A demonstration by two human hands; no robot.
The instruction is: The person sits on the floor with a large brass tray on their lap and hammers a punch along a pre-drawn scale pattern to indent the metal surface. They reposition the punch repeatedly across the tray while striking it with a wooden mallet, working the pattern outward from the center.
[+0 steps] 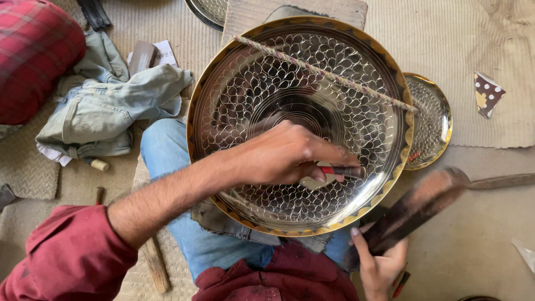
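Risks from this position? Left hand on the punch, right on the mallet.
1. The left hand pinches the short punch close to its tip, so a stray blow from the blurred wooden mallet in the right hand could hit the fingers.
2. The engraved brass plate rests tilted on the lap, held only by a cord; it might shift under a blow and spoil the pattern.

A glossy, mirror-bright metal tray [301, 125] (scale-patterned, brassy-rimmed) is seen over rough woven matting [490, 50]; a worn, matt wooden mallet [415, 209] is gripped.
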